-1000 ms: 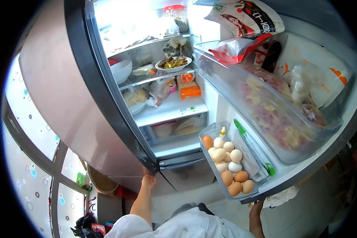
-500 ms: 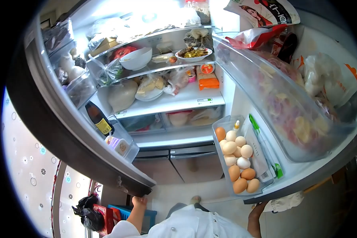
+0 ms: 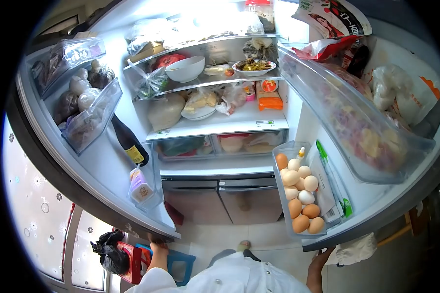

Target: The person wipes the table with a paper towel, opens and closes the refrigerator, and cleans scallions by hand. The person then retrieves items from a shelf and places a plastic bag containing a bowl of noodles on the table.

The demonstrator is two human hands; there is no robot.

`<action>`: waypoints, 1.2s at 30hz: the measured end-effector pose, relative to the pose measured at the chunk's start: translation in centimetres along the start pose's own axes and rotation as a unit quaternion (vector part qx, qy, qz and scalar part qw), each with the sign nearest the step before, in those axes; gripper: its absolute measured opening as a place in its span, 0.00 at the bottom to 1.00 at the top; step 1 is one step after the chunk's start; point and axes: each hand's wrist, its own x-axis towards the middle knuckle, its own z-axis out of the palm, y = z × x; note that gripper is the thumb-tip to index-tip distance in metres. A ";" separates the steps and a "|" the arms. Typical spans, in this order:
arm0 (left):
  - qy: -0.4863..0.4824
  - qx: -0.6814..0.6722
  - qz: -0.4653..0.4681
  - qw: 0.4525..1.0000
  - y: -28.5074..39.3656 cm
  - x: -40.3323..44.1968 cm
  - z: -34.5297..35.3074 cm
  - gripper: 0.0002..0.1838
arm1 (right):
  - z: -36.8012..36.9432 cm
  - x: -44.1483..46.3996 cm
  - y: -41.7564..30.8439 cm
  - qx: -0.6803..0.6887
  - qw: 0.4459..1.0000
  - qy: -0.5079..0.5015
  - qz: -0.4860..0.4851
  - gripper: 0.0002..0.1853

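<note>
My left hand (image 3: 160, 248) is at the bottom edge of the refrigerator's left door (image 3: 127, 222), its fingers closed over the edge and partly hidden by it. On the other side, my right hand (image 3: 321, 257) grips the lower edge of the right door (image 3: 349, 237), with most of its fingers out of sight. Both doors stand wide apart. Inside the right door, close above my right hand, a clear bin (image 3: 284, 225) holds several brown and white eggs (image 3: 300, 224). A dark bottle (image 3: 128, 139) and a purple-and-white package (image 3: 140, 185) sit in the left door's lower bin.
Shelves hold a white bowl (image 3: 185, 69), a plate of food (image 3: 253, 67), bagged items and an orange packet (image 3: 270, 101). A large clear door bin (image 3: 376, 161) is full of food. On the floor at left are a black bag (image 3: 111, 251), a red box (image 3: 130, 263) and a blue stool (image 3: 182, 263).
The left door has swung farther out to the left with my left hand on it, showing more of its bins. The right door and my right hand look nearly unmoved. The view has shifted slightly.
</note>
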 end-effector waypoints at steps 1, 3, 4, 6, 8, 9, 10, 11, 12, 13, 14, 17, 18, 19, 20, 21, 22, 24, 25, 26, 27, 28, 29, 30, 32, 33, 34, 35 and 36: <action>-0.006 0.004 0.002 1.000 0.3 -1.0 0.6 0.24 | 0.1 0.0 0.0 -0.006 1.000 -0.007 -0.002 0.34; -0.024 0.022 0.000 0.999 0.5 -0.8 0.2 0.26 | 0.0 -0.1 0.0 -0.012 1.000 -0.017 -0.002 0.35; -0.036 0.036 -0.005 0.999 0.6 0.5 -0.3 0.26 | 0.0 -0.2 0.1 -0.012 1.000 -0.018 0.000 0.36; -0.037 0.049 -0.011 0.998 0.5 0.8 -0.7 0.26 | -0.3 -0.5 0.4 -0.017 1.000 -0.022 0.001 0.37; -0.015 0.044 -0.014 0.999 0.6 -1.0 -0.3 0.24 | -0.9 -0.8 1.0 -0.026 0.999 -0.026 0.000 0.38; -0.016 0.027 -0.011 0.999 0.4 -0.6 -0.3 0.20 | -0.9 -1.0 1.1 -0.034 0.999 -0.034 0.005 0.39; -0.017 0.010 -0.008 1.000 0.1 0.2 -0.2 0.16 | -1.0 -1.3 1.1 -0.043 0.998 -0.042 0.009 0.40; -0.017 -0.006 -0.004 1.000 -0.2 0.7 -0.2 0.15 | -1.0 -1.6 1.2 -0.052 0.997 -0.050 0.015 0.42; -0.014 -0.007 -0.009 1.000 -0.4 0.4 -0.4 0.15 | -1.1 -1.8 0.8 -0.062 0.996 -0.057 0.016 0.42; -0.014 -0.007 -0.014 1.000 -0.6 0.3 -0.4 0.14 | -0.9 -2.1 0.5 -0.070 0.995 -0.063 0.017 0.43; -0.014 -0.008 -0.018 1.000 -0.8 0.2 -0.4 0.14 | -0.7 -2.5 0.2 -0.078 0.994 -0.069 0.018 0.43; -0.025 -0.001 -0.019 1.000 -1.6 0.6 -0.6 0.13 | -0.7 -3.4 -0.5 -0.097 0.990 -0.100 0.031 0.43; -0.024 0.002 -0.022 0.999 -1.8 0.7 -0.6 0.13 | -0.8 -3.6 -0.4 -0.099 0.988 -0.111 0.034 0.43; -0.027 0.012 -0.020 0.999 -1.9 0.9 -0.6 0.12 | -0.9 -4.1 -0.3 -0.101 0.987 -0.119 0.037 0.43; -0.025 0.013 -0.023 0.999 -2.0 0.9 -0.7 0.12 | -1.0 -4.4 -0.3 -0.103 0.985 -0.130 0.040 0.42; -0.024 0.014 -0.025 0.999 -2.1 0.2 -0.5 0.12 | -1.1 -4.7 -0.2 -0.101 0.984 -0.138 0.040 0.42; -0.023 0.014 -0.028 0.999 -2.2 -0.3 -0.4 0.12 | -1.2 -5.0 -0.1 -0.099 0.983 -0.146 0.040 0.42; -0.034 0.013 -0.040 0.999 -2.7 0.7 -0.5 0.12 | -1.1 -6.0 -0.2 -0.098 0.981 -0.163 0.041 0.41; -0.041 0.015 -0.047 0.998 -2.8 0.9 -0.4 0.12 | -0.9 -6.8 -0.5 -0.099 0.979 -0.171 0.042 0.41; -0.025 0.032 -0.042 0.998 -2.9 0.9 -0.3 0.11 | -0.9 -7.8 -0.9 -0.102 0.978 -0.177 0.044 0.41; -0.011 0.048 -0.037 0.998 -2.5 -2.6 0.9 0.11 | -0.9 -8.4 -0.7 -0.105 0.974 -0.198 0.032 0.38; 0.005 0.063 -0.030 0.998 -2.3 -4.4 1.4 0.11 | -0.8 -9.2 -0.7 -0.104 0.971 -0.213 0.027 0.37; -0.026 0.056 -0.047 0.997 -2.4 -4.2 1.3 0.11 | -0.8 -10.0 -1.0 -0.103 0.968 -0.229 0.021 0.35; -0.057 0.048 -0.064 0.995 -2.7 -3.7 1.3 0.10 | -0.7 -10.7 -1.3 -0.102 0.964 -0.245 0.016 0.34; -0.117 0.052 -0.080 0.989 -3.4 -2.4 1.1 0.10 | -1.0 -12.1 -1.1 -0.114 0.961 -0.251 0.022 0.29; -0.145 0.061 -0.079 0.984 -4.2 -2.5 0.8 0.09 | -1.7 -11.9 -0.8 -0.113 0.962 -0.245 0.030 0.28; -0.176 0.072 -0.078 0.979 -4.5 -2.0 0.9 0.09 | -1.8 -12.0 0.9 -0.111 0.965 -0.237 0.037 0.28; -0.173 0.058 -0.063 0.981 -5.1 -2.6 1.5 0.07 | -5.5 -7.6 9.6 -0.104 0.953 -0.275 0.073 0.30; -0.208 0.079 -0.065 0.973 -5.4 -1.8 1.5 0.06 | -5.0 -9.0 8.2 -0.143 0.939 -0.312 0.017 0.29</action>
